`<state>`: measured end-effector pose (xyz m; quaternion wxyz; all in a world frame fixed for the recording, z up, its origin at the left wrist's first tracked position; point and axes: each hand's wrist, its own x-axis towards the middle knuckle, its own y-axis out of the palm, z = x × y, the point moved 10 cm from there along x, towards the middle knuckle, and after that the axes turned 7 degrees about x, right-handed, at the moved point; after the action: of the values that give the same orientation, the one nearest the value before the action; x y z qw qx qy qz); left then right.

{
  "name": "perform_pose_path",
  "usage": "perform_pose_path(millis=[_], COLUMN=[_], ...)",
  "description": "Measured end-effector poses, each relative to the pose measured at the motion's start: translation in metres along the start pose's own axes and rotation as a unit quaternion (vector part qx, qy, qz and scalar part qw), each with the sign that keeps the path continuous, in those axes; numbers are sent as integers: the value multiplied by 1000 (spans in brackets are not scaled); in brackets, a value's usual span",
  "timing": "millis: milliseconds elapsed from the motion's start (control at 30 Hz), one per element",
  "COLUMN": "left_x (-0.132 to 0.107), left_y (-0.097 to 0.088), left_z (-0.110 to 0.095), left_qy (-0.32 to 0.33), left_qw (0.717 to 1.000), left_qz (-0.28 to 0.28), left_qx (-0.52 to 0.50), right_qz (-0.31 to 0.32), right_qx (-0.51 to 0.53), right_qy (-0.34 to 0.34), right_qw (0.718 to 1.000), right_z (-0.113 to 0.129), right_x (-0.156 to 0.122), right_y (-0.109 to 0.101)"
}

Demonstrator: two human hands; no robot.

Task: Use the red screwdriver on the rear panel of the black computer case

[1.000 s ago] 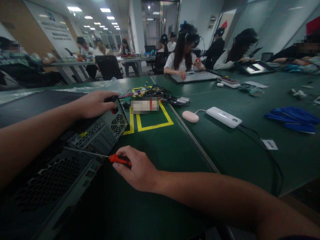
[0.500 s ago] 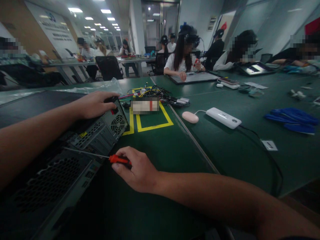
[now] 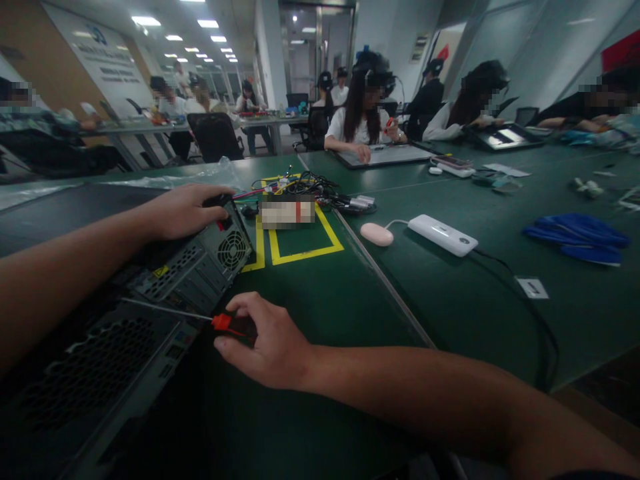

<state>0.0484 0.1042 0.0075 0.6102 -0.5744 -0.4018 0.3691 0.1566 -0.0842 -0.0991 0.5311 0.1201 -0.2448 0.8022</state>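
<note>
A dark desktop computer case (image 3: pixel 165 267) lies at the left, its back panel with vents and a round fan grille facing me. My left hand (image 3: pixel 193 210) rests on its far upper corner, fingers bent over the edge by a black and red part. In my right hand (image 3: pixel 270 340) is a screwdriver (image 3: pixel 223 323) with a red and black handle. Thumb and index finger stand somewhat apart around the handle, whose butt sits in the palm. The long shaft points left to the back panel; its tip is hard to make out in the dark.
Behind the case lie bundled cables (image 3: pixel 315 187) and a partly blurred pale box (image 3: pixel 287 213) on yellow tape marks. To the right are a pink oval device (image 3: pixel 377 234), a white power bank (image 3: pixel 443 235) and blue cloth (image 3: pixel 575 237). Across the table a person (image 3: pixel 367 110) works at a flat panel.
My right thumb and fingers have loosened and spread around the screwdriver's handle. Its shaft stays at the back panel. My left hand keeps its place on the case; the view shifts slightly.
</note>
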Motion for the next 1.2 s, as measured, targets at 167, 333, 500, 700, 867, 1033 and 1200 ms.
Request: perform_pose_path(millis=[167,333,500,700,867,1033,1200], left_x=[1,3,2,1,0,1,0], left_y=[1,1,1,-1,1,0,0], left_z=[1,3,2,-1,0,2,-1], left_qy=[4,4,12,5,-1,-6,-3], left_qw=[1000,1000,1000,1000,1000,1000,1000], left_qz=[3,-4,-6,-4,6,1,2], left_qx=[0,6,5,3,1,5,-2], right_qz=[5,9,4,3,-8,-4,1], right_qx=[8,0,-3,-2,1,2,-3], right_qy=[-9,-16,-17,-8,-34,-34,-26], right_qw=[1000,1000,1000,1000,999,999,1000], right_z=[0,1,1,0,3,4,4], right_x=[1,1,1,1,1,1,1], right_y=[1,0,-1,-1,-3,-2,-3])
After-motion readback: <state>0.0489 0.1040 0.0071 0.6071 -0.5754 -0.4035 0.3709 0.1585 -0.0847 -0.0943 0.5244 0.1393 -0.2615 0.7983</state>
